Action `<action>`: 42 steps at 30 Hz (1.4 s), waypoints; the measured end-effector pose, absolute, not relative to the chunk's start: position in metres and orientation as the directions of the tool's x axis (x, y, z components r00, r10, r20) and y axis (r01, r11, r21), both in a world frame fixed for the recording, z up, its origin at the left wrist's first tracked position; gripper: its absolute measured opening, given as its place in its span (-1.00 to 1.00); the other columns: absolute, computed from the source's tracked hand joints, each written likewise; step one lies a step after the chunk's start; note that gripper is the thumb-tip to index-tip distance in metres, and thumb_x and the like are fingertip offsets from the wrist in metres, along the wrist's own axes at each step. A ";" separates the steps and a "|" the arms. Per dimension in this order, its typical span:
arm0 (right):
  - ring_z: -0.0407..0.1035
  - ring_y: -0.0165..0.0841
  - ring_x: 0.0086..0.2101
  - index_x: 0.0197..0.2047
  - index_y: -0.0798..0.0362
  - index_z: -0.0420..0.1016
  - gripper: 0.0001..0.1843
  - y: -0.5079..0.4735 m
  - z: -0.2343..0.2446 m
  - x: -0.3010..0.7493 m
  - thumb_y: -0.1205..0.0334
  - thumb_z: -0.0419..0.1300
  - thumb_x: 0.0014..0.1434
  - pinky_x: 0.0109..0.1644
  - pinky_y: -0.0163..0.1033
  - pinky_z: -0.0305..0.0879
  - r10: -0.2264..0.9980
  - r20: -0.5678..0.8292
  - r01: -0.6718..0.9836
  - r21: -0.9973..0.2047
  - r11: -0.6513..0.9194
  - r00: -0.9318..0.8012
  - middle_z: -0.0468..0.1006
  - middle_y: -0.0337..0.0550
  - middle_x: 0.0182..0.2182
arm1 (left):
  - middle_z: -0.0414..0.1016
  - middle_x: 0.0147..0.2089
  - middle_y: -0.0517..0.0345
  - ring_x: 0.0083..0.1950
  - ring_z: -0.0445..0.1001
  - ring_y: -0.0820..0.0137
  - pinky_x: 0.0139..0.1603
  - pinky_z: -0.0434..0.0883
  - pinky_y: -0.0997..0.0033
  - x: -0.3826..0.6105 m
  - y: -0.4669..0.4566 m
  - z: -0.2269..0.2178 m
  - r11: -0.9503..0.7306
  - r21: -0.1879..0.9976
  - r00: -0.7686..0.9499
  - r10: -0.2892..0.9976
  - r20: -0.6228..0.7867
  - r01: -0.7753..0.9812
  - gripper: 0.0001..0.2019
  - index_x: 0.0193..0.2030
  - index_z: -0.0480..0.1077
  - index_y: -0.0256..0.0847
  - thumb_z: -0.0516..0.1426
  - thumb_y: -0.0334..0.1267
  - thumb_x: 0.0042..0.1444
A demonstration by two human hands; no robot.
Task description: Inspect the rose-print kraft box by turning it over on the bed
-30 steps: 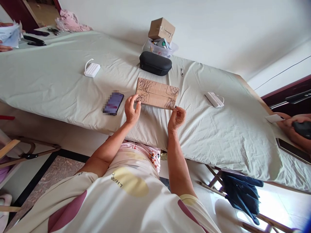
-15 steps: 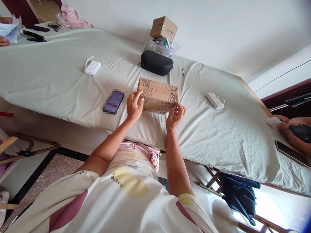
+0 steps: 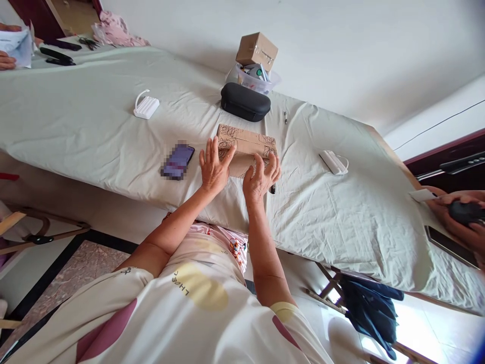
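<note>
A small cardboard box (image 3: 246, 137) with black scribbles on its faces lies on the cloth-covered table in front of me. At its left near corner is my left hand (image 3: 215, 169), fingers spread, with the thumb reaching over the box. My right hand (image 3: 259, 177) is over the near right side, its fingers bent and apart; whether they press on the cardboard I cannot tell. Just beside that hand, a short dark pen-like end (image 3: 272, 189) shows on the cloth, the rest hidden. Left of the box lies a phone (image 3: 180, 161), partly blurred out.
Behind the box sit a black hard case (image 3: 245, 102), a clear plastic tub (image 3: 252, 81) and another carton (image 3: 257, 50). White power banks (image 3: 147, 107) (image 3: 334, 162) lie on either side. Other people's hands (image 3: 460, 212) show at the right and far left edges.
My right hand has opened from a pinch at the box's right corner and moved left over its near side. My left fingers have spread. A dark pen-like end now shows on the cloth.
</note>
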State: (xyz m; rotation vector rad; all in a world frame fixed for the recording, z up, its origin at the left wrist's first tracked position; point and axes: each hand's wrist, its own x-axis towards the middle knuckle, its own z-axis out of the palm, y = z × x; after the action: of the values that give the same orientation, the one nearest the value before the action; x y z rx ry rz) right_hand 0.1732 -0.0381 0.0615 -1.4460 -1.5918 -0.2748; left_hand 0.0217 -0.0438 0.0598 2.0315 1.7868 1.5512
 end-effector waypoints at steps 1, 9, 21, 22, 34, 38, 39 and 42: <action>0.10 0.00 0.51 0.29 -0.14 0.52 -0.54 -0.039 0.062 0.167 0.22 0.05 0.41 0.53 0.45 0.07 0.666 0.738 0.872 -0.391 0.295 0.106 0.33 0.04 0.44 | 0.08 0.70 0.04 0.76 -0.16 -0.08 0.66 -0.05 -0.53 0.024 -0.044 0.061 -0.355 0.577 -0.134 0.759 0.637 0.735 -0.48 0.50 0.34 0.15 0.11 -0.22 0.44; 0.16 -0.03 0.48 0.35 -0.16 0.53 -0.47 -0.044 0.067 0.147 0.28 0.05 0.39 0.56 0.38 0.03 0.721 0.693 0.860 -0.374 0.347 0.011 0.43 0.03 0.38 | 0.15 0.68 0.08 0.77 -0.19 -0.11 0.68 -0.14 -0.55 0.032 -0.046 0.064 -0.374 0.544 -0.057 0.784 0.618 0.751 -0.47 0.51 0.35 0.15 0.12 -0.25 0.44; 0.49 -0.22 0.05 0.41 -0.08 0.37 -0.39 -0.011 0.035 0.223 0.22 0.05 0.32 0.10 -0.03 0.57 0.639 0.708 0.688 -0.626 0.369 0.301 0.46 0.03 0.11 | 0.00 0.73 0.06 0.78 -0.35 -0.13 0.65 -0.21 -0.65 0.027 -0.051 0.062 -0.381 0.486 0.014 0.798 0.603 0.787 -0.23 0.59 0.21 0.15 0.20 -0.40 0.28; 0.49 -0.26 0.00 0.44 -0.10 0.32 -0.36 -0.012 0.031 0.222 0.21 0.05 0.31 -0.01 -0.12 0.57 0.639 0.703 0.668 -0.641 0.378 0.313 0.47 0.01 0.09 | -0.02 0.73 0.07 0.78 -0.36 -0.13 0.65 -0.23 -0.66 0.027 -0.051 0.062 -0.380 0.487 0.015 0.800 0.600 0.786 -0.22 0.60 0.19 0.16 0.20 -0.40 0.27; 0.45 -0.34 -0.13 0.35 -0.06 0.38 -0.51 -0.035 0.027 0.194 0.09 0.09 0.41 -0.20 -0.27 0.51 0.617 0.739 0.598 -0.632 0.493 0.272 0.48 -0.07 -0.05 | -0.12 0.75 0.07 0.78 -0.33 -0.11 0.64 -0.19 -0.66 0.028 -0.054 0.062 -0.372 0.482 0.019 0.806 0.591 0.793 -0.19 0.63 0.13 0.14 0.24 -0.28 0.27; 0.45 -0.38 -0.21 0.32 -0.07 0.42 -0.55 -0.037 0.027 0.187 0.09 0.11 0.42 -0.24 -0.29 0.50 0.590 0.768 0.585 -0.605 0.539 0.250 0.47 -0.13 -0.13 | -0.11 0.76 0.05 0.77 -0.27 -0.14 0.67 -0.14 -0.55 0.039 -0.060 0.063 -0.459 0.446 0.124 0.791 0.599 0.769 -0.29 0.58 0.23 0.17 0.21 -0.29 0.33; 0.46 -0.39 -0.22 0.31 -0.07 0.43 -0.56 -0.037 0.027 0.187 0.08 0.10 0.42 -0.23 -0.29 0.51 0.580 0.777 0.591 -0.594 0.546 0.245 0.48 -0.15 -0.15 | -0.11 0.76 0.07 0.77 -0.27 -0.15 0.67 -0.12 -0.54 0.042 -0.061 0.062 -0.467 0.450 0.131 0.790 0.599 0.761 -0.31 0.57 0.24 0.19 0.20 -0.28 0.34; 0.51 -0.39 -0.21 0.31 -0.07 0.42 -0.56 -0.038 0.025 0.187 0.05 0.06 0.45 -0.21 -0.28 0.54 0.557 0.802 0.602 -0.558 0.571 0.215 0.53 -0.16 -0.17 | -0.08 0.75 0.04 0.77 -0.24 -0.18 0.66 -0.05 -0.53 0.044 -0.060 0.060 -0.472 0.482 0.106 0.787 0.608 0.738 -0.39 0.54 0.29 0.18 0.18 -0.24 0.39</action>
State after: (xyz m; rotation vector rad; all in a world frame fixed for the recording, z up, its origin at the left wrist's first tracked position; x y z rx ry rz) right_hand 0.1872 -0.0381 0.0247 -1.0614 -1.4355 -0.0415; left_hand 0.0436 -0.0599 0.0603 2.2928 1.5835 1.3233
